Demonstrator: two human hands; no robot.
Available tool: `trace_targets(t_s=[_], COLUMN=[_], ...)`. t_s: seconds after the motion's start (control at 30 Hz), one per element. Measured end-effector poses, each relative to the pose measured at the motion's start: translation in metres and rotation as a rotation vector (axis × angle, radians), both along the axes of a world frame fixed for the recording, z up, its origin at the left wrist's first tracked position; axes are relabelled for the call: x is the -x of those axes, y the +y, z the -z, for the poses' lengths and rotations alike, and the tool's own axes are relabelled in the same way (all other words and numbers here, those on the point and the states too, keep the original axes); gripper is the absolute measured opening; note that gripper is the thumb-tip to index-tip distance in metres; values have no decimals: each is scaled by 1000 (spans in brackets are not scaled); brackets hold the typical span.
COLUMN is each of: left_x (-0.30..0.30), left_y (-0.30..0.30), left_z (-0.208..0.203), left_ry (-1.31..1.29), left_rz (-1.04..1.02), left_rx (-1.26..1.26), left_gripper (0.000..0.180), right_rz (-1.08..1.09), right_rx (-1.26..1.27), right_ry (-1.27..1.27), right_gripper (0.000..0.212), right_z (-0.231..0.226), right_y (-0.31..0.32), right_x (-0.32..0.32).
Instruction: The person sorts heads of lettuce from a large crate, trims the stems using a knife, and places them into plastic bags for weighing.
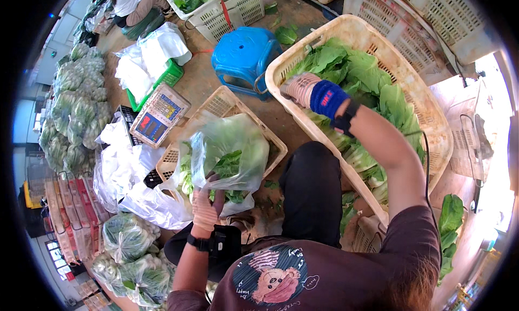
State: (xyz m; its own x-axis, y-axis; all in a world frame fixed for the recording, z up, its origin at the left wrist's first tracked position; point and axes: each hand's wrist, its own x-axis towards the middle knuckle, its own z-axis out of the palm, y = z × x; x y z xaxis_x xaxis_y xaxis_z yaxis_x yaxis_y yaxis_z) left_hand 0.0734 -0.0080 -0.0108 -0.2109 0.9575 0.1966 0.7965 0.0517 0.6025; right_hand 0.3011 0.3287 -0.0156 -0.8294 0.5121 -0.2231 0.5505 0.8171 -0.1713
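Observation:
A clear plastic bag (230, 149) filled with leafy green vegetables rests over a small cream crate (277, 143) in front of me. My left hand (205, 208), in a pale glove with dark fingertips, grips the bag at its near edge. My right hand (300, 89), gloved with a blue cuff, is over the left side of a large cream crate (319, 131). Long leafy greens (397, 108) fill much of that crate, and some lie right beside the hand. Motion blur hides the right fingers, so whether they hold a leaf is unclear.
A blue stool (243, 49) stands beyond the crates. Left of the small crate are a digital scale (160, 115), a green basket (172, 75) with white bags, and loose white plastic bags (121, 162). Bagged greens (130, 238) pile up at far left and near left.

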Motion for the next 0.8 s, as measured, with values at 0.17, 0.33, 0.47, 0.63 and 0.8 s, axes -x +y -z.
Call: trace_targets(t_s=[0.17,0.33,0.47,0.63,0.8], left_x=[-9,-25,-56,-71,-96], left_y=[-27,-16,17,20,37], left_z=[-11,-33,-61,-79,-82], left_ry=[-28,-54,21,151,48], left_rz=[-214,-242,-219,-190,3], left_rx=[-89,-148,-328,-650,-575], left_gripper=[26,21,24,41,56], right_rz=[-101,-125,83,203,318], right_rx=[-11,-414,-387,-356,-60], right_ry=[108,-108,-252,191,889], right_gripper=[37,53,63,65,76], right_z=[12,88,104,40,-27], right_y=[22,23,33,12,-30], right_x=[-7,-46,-45,-84,-120])
